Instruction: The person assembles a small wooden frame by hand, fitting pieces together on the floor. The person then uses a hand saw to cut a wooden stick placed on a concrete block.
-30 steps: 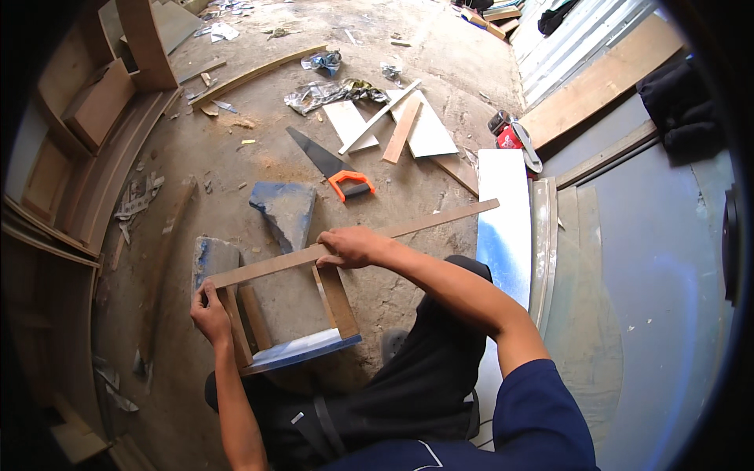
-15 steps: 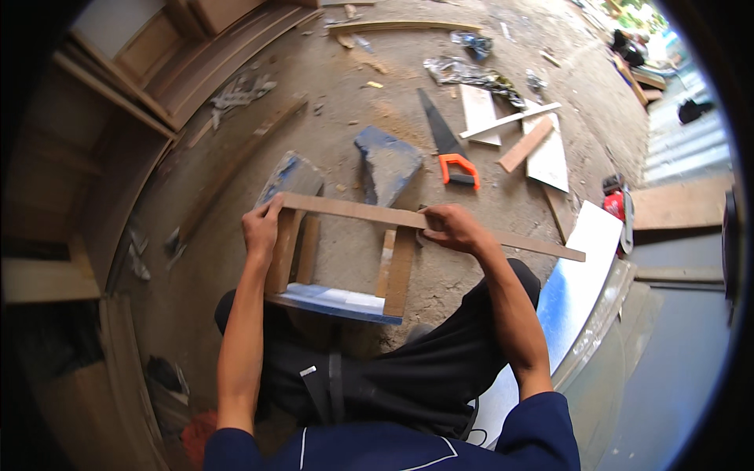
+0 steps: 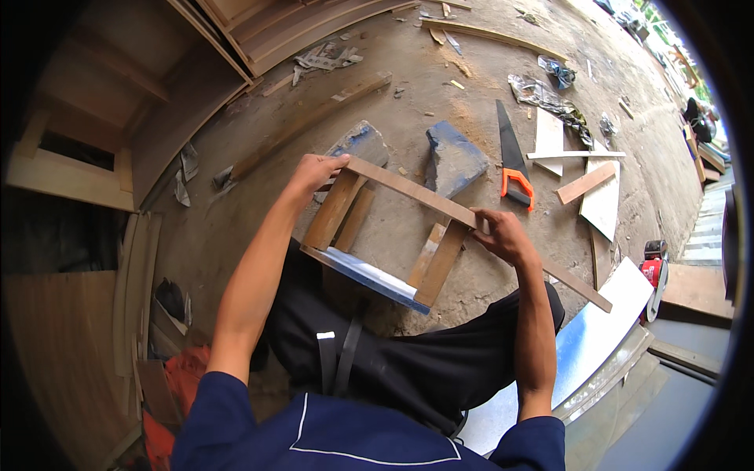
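Note:
A long thin wooden strip (image 3: 412, 191) lies across the top of a small wooden frame (image 3: 444, 265), whose near side is a blue and white board (image 3: 369, 276). My left hand (image 3: 316, 174) pinches the strip's left end at the frame's left corner. Around the strip at the frame's right corner, my right hand (image 3: 506, 237) is closed, with fingers and thumb on either side. Past that hand the strip sticks out to the lower right. The frame stands between my legs, its far side near two broken concrete blocks (image 3: 455, 161).
A handsaw (image 3: 515, 161) with an orange and black handle lies on the ground beyond the frame. White board offcuts (image 3: 601, 200) and a short wooden piece (image 3: 586, 183) are right of it. A red power tool (image 3: 652, 275) sits far right. Wooden cabinets (image 3: 188, 102) stand at left.
My view has turned left, so the scene sits further right and appears tilted. Both hands still hold the strip against the frame at about the same spots.

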`<act>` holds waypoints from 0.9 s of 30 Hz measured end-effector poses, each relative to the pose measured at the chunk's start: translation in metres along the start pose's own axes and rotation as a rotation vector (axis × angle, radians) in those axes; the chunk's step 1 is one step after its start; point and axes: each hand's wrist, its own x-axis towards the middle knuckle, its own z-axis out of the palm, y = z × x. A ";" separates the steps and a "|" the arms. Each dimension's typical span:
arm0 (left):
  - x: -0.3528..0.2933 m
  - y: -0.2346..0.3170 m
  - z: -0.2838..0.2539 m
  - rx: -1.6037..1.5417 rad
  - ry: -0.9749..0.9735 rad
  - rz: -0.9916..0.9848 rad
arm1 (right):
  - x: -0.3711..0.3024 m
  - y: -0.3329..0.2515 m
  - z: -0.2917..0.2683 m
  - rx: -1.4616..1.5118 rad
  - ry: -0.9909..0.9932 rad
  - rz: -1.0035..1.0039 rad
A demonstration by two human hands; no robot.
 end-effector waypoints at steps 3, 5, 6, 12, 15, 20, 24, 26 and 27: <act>0.001 -0.002 0.003 0.016 -0.027 -0.013 | -0.002 -0.005 -0.003 -0.033 -0.015 0.050; -0.002 0.001 0.006 -0.009 -0.027 -0.049 | -0.003 -0.006 -0.005 -0.063 -0.020 0.035; -0.004 0.001 0.008 -0.021 -0.028 -0.066 | -0.004 -0.006 -0.005 -0.078 -0.022 0.028; -0.005 -0.013 0.007 -0.043 0.065 0.041 | -0.004 -0.011 -0.001 -0.045 -0.019 -0.013; -0.011 -0.007 0.013 -0.072 0.046 0.068 | -0.008 -0.001 0.001 -0.102 0.058 -0.081; -0.023 -0.010 0.012 -0.020 0.121 0.125 | -0.008 -0.009 0.000 -0.159 -0.002 -0.031; -0.033 -0.020 0.007 0.029 0.155 0.162 | -0.006 -0.013 -0.006 -0.090 -0.049 0.013; -0.037 -0.023 0.010 0.012 0.172 0.190 | -0.007 -0.014 -0.008 -0.083 -0.058 0.033; -0.038 -0.023 0.012 0.003 0.179 0.204 | -0.008 -0.013 -0.009 -0.080 -0.062 0.044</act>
